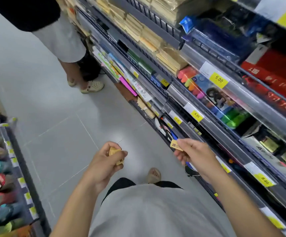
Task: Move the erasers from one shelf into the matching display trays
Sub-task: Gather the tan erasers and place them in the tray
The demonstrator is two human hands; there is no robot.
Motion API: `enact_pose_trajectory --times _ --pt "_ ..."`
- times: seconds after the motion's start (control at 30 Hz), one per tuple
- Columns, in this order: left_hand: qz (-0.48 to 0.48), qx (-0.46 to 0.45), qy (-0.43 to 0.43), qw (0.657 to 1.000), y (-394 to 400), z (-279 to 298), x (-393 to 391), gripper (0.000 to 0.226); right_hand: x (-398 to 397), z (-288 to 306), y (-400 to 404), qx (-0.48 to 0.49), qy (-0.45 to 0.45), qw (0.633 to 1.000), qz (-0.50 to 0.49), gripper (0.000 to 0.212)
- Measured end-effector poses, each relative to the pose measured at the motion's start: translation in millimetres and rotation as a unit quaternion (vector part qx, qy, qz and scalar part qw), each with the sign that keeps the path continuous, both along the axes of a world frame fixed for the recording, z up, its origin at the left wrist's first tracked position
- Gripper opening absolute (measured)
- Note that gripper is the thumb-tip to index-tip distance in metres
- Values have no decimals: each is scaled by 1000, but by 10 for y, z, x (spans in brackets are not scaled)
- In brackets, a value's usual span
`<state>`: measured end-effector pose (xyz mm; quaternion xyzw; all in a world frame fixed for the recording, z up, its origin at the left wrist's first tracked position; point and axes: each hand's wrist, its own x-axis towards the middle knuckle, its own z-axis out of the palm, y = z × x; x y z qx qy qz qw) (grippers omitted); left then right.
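Above the aisle floor point(61, 108), left hand point(108, 161) and right hand point(192, 153) each pinch a yellow eraser point(176, 145); loose grips risk drops.

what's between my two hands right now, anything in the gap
Nothing held or standing there. In the head view, between the left hand and right hand, each gripping a yellow eraser, only bare grey floor shows.

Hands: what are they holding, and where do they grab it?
Each holds a small yellow eraser: the left hand wraps around one; the right hand pinches another by its end.
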<state>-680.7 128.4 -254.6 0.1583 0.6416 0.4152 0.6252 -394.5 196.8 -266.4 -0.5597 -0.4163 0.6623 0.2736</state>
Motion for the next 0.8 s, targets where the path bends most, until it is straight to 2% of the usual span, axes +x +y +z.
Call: enact_pose_trajectory --times 0.17,0.37,0.57,0.8 --pt "-78 61 -14 995 916 362 55 27 -27 464 467 57 17 997 -50 30" --pt "-225 166 -45 959 1986 954 248 27 46 931 712 139 8 980 -140 18" --pt "-354 276 -65 891 2736 1610 633 25 67 1316 765 188 -9 956 -226 24" --pt "-448 367 -130 805 3062 2297 1078 23 89 1882 702 297 -39 899 -319 21"
